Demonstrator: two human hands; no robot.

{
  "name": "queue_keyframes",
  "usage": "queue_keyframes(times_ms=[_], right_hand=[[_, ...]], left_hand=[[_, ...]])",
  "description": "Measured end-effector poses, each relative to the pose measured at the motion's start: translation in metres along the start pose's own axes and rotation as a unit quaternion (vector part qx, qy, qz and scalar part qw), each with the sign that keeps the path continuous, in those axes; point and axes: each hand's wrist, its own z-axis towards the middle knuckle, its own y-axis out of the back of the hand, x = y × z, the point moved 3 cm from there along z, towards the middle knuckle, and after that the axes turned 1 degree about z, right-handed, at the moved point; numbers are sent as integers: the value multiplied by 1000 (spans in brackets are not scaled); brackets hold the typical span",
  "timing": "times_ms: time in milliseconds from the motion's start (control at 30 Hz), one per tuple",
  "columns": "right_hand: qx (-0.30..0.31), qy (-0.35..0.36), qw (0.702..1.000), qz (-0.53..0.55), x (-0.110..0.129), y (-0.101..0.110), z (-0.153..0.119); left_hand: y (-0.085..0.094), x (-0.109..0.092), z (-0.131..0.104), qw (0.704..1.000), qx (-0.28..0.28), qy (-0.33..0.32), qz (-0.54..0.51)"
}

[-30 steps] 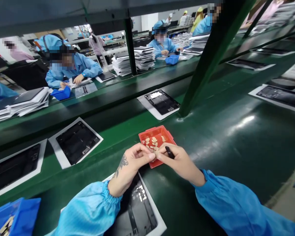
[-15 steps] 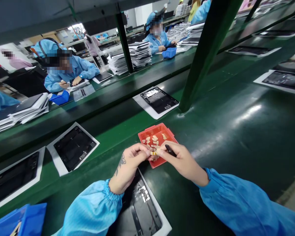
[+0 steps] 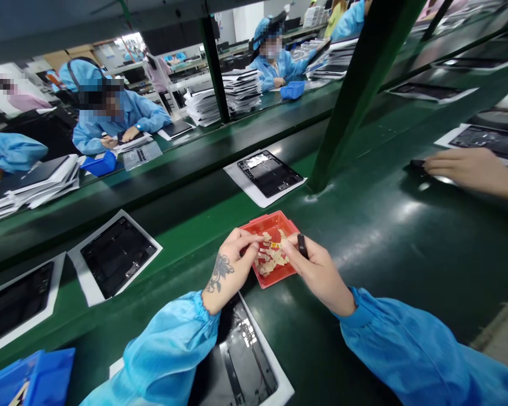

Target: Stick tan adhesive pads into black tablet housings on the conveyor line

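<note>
Keeping both hands low over the tray (image 3: 279,279) likely steadies this fine work. The right hand (image 3: 324,276) is closed on a black tool (image 3: 302,246), fingertips at a yellow strip (image 3: 275,245) above the tray; the left hand (image 3: 226,273) is half open, its hold unclear. Scraps (image 3: 271,265) beneath could snag. The left sleeve (image 3: 165,344) partly hides the near panel (image 3: 237,366); 2 panels (image 3: 118,256) lie left.
</note>
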Motion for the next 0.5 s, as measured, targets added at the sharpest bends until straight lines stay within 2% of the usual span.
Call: queue_keyframes(times_ms=[100,200,333,500], right_hand=[[49,14,999,2,3,-4,-1],[73,29,997,-12,5,-6,-2],[63,45,995,-69,7,-7,-3],[-24,83,981,-174,5,-3,-6]], left_hand=[[-2,-3,-9,986,77,82,-125],[-2,-6,-18,958,97,146,-229],[0,-11,-23,958,71,138,-242],[4,-13,-23,980,49,88,-174]])
